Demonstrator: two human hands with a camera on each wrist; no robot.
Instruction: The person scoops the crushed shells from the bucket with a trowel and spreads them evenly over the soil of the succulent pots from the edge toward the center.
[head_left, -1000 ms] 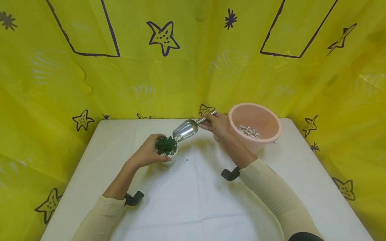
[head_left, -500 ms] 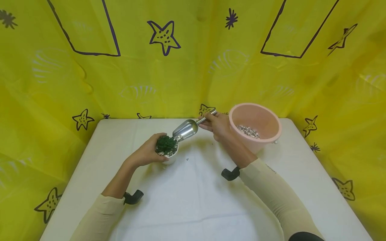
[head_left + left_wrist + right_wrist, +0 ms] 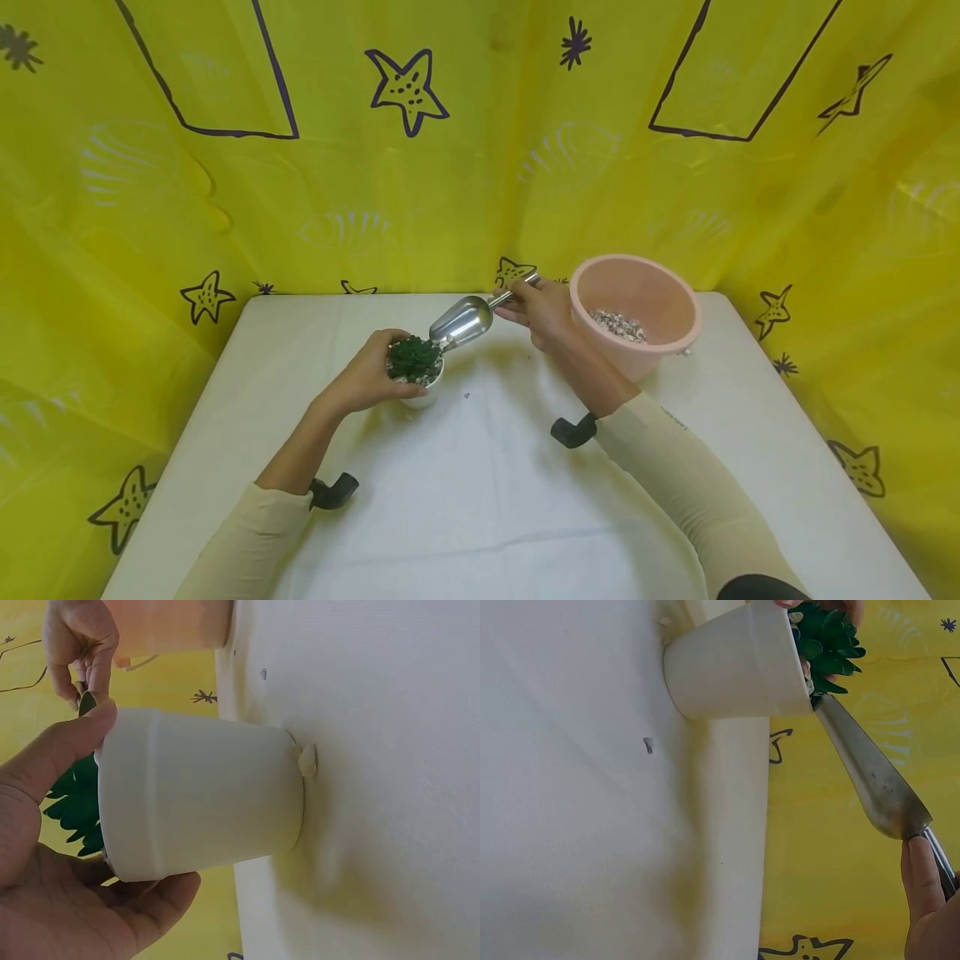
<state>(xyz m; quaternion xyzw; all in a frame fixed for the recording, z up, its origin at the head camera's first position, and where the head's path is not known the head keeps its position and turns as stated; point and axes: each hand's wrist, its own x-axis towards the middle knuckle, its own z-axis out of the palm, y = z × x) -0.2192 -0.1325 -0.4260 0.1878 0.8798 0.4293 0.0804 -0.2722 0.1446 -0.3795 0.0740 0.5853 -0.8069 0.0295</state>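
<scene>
My left hand (image 3: 369, 375) grips the rim of a small white flower pot (image 3: 202, 795), thumb on one side and fingers on the other. A green succulent (image 3: 414, 357) fills the top, with pale pebbles around it. My right hand (image 3: 551, 317) holds a metal scoop (image 3: 463, 319) by its handle, tilted down to the left. The scoop's lip meets the pot's rim beside the leaves, and a few pebbles lie at its tip. In the left wrist view the pot stands on the white cloth, a pale pebble (image 3: 307, 760) against its base.
A pink bucket (image 3: 669, 304) stands at the back right, beside my right forearm, with pebbles (image 3: 617, 326) inside. A small dark bit (image 3: 648, 745) lies on the white tablecloth (image 3: 480, 492). A yellow patterned curtain (image 3: 472, 192) hangs behind and at both sides.
The plant and my left hand have shifted very slightly at the scoop's lip. My right hand and the scoop stay almost in place.
</scene>
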